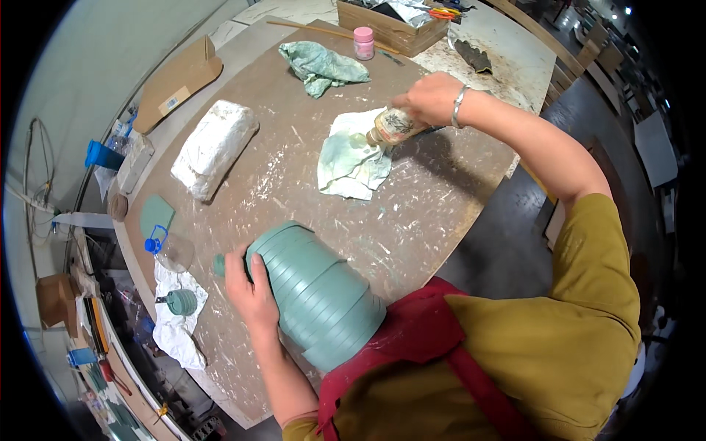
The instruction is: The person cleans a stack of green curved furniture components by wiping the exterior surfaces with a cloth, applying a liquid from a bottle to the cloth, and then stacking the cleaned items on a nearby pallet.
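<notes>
A large green ribbed vessel (312, 283), banded with overlapping strips, lies tilted against my red apron at the table's near edge. My left hand (251, 287) rests on its far left end, fingers spread over the surface. Farther off to the right, my right hand (430, 99) is wrapped round a bottle (397, 126) with a printed label. The bottle is tipped, its mouth down at a white cloth (346, 180) with a pale green stain. Whether liquid is flowing out is hard to see.
On the table are a white wrapped block (215, 149), a green-stained rag (320, 65), a pink jar (364, 43) and a cardboard box (401, 33). To the left stand a clear jug with blue cap (175, 252) and a small green coil (182, 301) on white cloth.
</notes>
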Available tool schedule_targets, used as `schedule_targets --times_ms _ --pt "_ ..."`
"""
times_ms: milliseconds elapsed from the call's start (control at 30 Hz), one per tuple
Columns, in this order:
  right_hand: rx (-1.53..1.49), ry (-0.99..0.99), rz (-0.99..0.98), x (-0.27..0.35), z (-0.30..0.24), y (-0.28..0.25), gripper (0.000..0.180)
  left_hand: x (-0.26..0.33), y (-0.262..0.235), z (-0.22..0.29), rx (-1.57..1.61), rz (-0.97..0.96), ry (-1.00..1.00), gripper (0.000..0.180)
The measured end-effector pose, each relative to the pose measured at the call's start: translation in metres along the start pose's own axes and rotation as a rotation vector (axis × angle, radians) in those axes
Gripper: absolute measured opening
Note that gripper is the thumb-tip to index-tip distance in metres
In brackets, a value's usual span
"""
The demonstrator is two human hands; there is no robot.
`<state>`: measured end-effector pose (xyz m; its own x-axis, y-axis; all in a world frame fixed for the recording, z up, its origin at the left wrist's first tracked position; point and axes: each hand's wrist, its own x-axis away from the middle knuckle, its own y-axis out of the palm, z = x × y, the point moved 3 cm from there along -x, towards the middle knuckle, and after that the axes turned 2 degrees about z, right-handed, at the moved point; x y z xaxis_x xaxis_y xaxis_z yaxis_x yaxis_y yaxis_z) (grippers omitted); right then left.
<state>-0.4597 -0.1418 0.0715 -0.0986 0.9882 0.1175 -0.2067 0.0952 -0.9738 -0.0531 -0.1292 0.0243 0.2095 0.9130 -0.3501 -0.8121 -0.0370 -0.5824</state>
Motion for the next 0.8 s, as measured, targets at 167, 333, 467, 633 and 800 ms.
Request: schedule_targets --times_ms 167,333,467,633,800 --pt "-0.353 0.122 -0.014 0.013 0.024 0.04 0.053 0.013 -0.008 0.002 -0.074 -0.071 -0.029 0.042" --pt "-1.367 0.277 0.55 -0.013 0.099 0.159 0.063 0.026 -0.006 -0.005 -0.096 -0.068 -0.088 0.055" --pt "-1.28 0.405 0.788 -0.052 0.094 0.186 0.057 0.023 -0.005 -0.004 -0.04 -0.035 -0.114 0.055" --pt "-1.416 0.423 0.754 -0.069 0.094 0.212 0.053 0.022 -0.007 -0.009 -0.029 -0.017 -0.108 0.053" --pt "-1.312 0.39 0.707 -0.049 0.105 0.219 0.063 0.02 -0.004 -0.009 -0.012 -0.004 -0.1 0.052"
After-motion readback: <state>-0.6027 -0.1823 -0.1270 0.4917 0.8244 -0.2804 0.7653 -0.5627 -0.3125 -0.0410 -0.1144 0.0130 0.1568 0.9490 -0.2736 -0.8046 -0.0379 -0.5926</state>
